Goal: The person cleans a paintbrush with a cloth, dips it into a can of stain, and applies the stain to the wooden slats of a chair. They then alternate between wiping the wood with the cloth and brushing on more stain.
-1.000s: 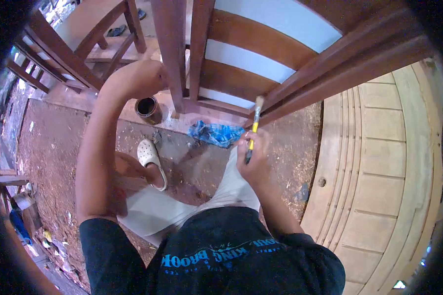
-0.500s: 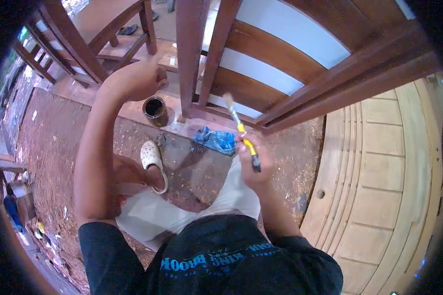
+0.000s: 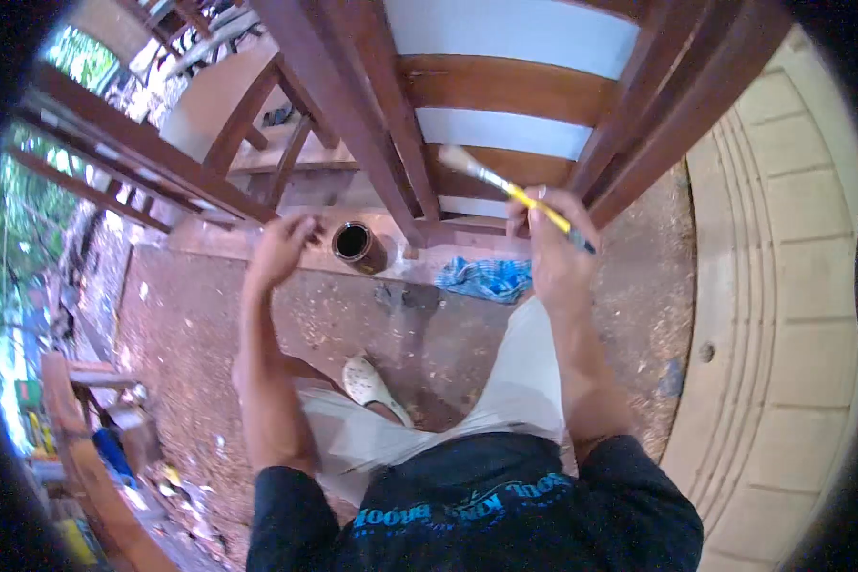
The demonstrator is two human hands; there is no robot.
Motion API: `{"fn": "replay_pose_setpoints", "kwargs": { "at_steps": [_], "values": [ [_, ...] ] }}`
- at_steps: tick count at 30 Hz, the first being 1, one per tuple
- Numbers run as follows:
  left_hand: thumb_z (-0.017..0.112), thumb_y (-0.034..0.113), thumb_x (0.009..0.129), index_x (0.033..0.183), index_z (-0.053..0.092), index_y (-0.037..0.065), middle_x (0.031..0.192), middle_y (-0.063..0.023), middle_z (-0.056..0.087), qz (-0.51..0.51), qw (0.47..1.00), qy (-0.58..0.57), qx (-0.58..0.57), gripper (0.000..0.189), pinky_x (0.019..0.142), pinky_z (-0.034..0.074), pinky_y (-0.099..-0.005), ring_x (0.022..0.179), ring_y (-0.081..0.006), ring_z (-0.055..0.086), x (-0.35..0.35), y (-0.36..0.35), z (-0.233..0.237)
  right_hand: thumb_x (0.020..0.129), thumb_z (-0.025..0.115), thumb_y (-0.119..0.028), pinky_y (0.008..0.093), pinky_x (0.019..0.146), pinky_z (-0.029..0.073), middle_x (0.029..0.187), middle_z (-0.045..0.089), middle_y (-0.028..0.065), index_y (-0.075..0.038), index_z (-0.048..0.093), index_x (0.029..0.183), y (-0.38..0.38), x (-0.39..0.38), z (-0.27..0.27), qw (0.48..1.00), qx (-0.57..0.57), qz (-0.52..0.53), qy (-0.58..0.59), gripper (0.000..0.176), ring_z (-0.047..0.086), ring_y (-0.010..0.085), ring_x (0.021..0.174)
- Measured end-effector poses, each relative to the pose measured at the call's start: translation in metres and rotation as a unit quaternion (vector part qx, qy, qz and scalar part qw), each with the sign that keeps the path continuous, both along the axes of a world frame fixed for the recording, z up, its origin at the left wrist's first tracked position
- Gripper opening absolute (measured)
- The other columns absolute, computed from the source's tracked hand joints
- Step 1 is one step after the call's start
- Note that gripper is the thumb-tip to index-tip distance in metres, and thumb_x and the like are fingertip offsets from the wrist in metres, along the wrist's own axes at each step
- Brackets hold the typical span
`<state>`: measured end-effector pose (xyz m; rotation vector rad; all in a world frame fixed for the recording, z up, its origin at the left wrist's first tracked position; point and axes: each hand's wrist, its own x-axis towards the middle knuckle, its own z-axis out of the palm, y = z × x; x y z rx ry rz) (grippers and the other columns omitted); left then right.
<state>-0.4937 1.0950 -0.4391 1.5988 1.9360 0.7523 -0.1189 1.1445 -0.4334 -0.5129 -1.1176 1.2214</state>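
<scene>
My right hand [image 3: 561, 250] grips a paintbrush [image 3: 519, 194] by its yellow and black handle. The pale bristles point up and left, in front of the slatted back of a brown wooden chair [image 3: 499, 84]. My left hand [image 3: 284, 250] hangs empty, its fingers loosely bent and apart, just left of an open tin [image 3: 356, 257] with dark liquid inside. Beside the chair's base, below the brush, a crumpled blue checked cloth [image 3: 484, 278] lies on the ledge.
Another brown wooden frame [image 3: 153, 157] stands at the left, with a curved wooden seat [image 3: 221, 105] behind it. A pale grooved wooden panel [image 3: 742, 315] lies along the right. My foot in a cream clog [image 3: 370, 383] rests on the debris-strewn ground [image 3: 200, 329].
My left hand has come down and back from above the tin to its left side. The brush has been raised and tilted further left. My view has swung left.
</scene>
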Motion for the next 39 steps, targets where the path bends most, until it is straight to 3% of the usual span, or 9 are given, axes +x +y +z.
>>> {"fn": "replay_pose_setpoints", "kwargs": {
  "at_steps": [1,2,3,4,9,12,15,21,39],
  "values": [
    [0.057,0.019,0.094,0.108,0.066,0.002,0.087,-0.012,0.068,-0.011,0.995,0.034,-0.089,0.024,0.075,0.051,-0.0329,0.078,-0.0184,0.063,0.001,-0.008,-0.015,0.095,0.055,-0.008,0.0309,0.073,0.054,0.095,0.067,0.0136,0.001,0.061,0.108,0.01,-0.002,0.0,0.999,-0.037,0.009,0.027,0.017,0.064,0.0175,0.082],
    [0.059,0.024,0.092,0.111,0.066,0.004,0.093,-0.0161,0.069,-0.148,0.966,0.208,-0.043,0.029,0.08,0.051,-0.0369,0.085,-0.0256,0.065,-0.028,-0.017,-0.063,0.096,0.056,-0.01,0.0313,0.072,0.054,0.096,0.067,0.0142,0.0,0.061,0.109,0.019,-0.002,0.0,0.996,-0.069,0.021,0.051,0.018,0.064,0.0181,0.082],
    [0.061,0.027,0.09,0.116,0.064,0.004,0.105,-0.0214,0.068,-0.191,0.953,0.139,-0.192,0.035,0.087,0.049,-0.0417,0.097,-0.034,0.065,0.012,-0.023,-0.013,0.096,0.056,-0.012,0.0322,0.074,0.053,0.097,0.066,0.0156,0.001,0.06,0.11,0.024,-0.005,-0.001,0.993,-0.086,0.034,0.077,0.019,0.063,0.019,0.083],
    [0.062,0.03,0.092,0.126,0.059,0.004,0.117,-0.0182,0.066,-0.169,0.873,0.238,-0.391,0.043,0.087,0.05,-0.0381,0.1,-0.0262,0.065,0.014,-0.02,-0.015,0.097,0.056,-0.015,0.0331,0.075,0.052,0.098,0.066,0.0171,0.001,0.058,0.111,0.027,-0.011,0.0,0.988,-0.104,0.047,0.104,0.021,0.063,0.0199,0.084],
    [0.062,0.032,0.091,0.127,0.058,0.006,0.117,-0.0193,0.065,-0.012,0.977,0.116,-0.178,0.045,0.09,0.05,-0.0391,0.106,-0.0318,0.064,0.012,-0.046,-0.004,0.095,0.06,-0.017,0.0325,0.072,0.054,0.093,0.068,0.0169,0.0,0.06,0.107,0.042,-0.042,0.008,0.962,-0.132,0.09,0.223,0.021,0.065,0.0203,0.079],
    [0.061,0.034,0.092,0.131,0.056,0.006,0.118,-0.0188,0.065,-0.027,0.971,0.11,-0.208,0.048,0.091,0.05,-0.0402,0.106,-0.0319,0.065,0.011,-0.071,-0.003,0.095,0.06,-0.017,0.0315,0.071,0.054,0.094,0.068,0.0175,0.001,0.06,0.106,0.046,-0.054,0.009,0.957,-0.131,0.105,0.238,0.021,0.065,0.0201,0.078],
    [0.061,0.033,0.092,0.132,0.055,0.007,0.118,-0.0185,0.066,-0.019,0.927,0.148,-0.344,0.048,0.091,0.05,-0.0395,0.105,-0.0313,0.065,0.024,-0.093,0.013,0.096,0.059,-0.017,0.0303,0.071,0.053,0.092,0.068,0.0178,0.002,0.06,0.104,0.046,-0.057,0.0,0.962,-0.15,0.095,0.205,0.021,0.065,0.0194,0.077],
    [0.062,0.032,0.091,0.133,0.054,0.007,0.117,-0.0185,0.066,0.04,0.94,0.14,-0.309,0.049,0.09,0.051,-0.0392,0.106,-0.0311,0.065,0.016,-0.114,0.012,0.099,0.055,-0.02,0.0295,0.068,0.054,0.091,0.068,0.0183,0.003,0.059,0.103,0.048,-0.056,0.003,0.965,-0.149,0.073,0.201,0.023,0.065,0.0188,0.074],
    [0.062,0.031,0.093,0.134,0.052,0.005,0.119,-0.0183,0.065,0.022,0.939,0.13,-0.319,0.05,0.088,0.051,-0.0379,0.105,-0.03,0.065,0.025,-0.109,0.012,0.098,0.056,-0.018,0.0268,0.068,0.055,0.089,0.069,0.0134,0.001,0.06,0.099,0.054,-0.043,0.013,0.99,-0.107,0.051,0.076,0.02,0.066,0.0156,0.075]
  ]
}}
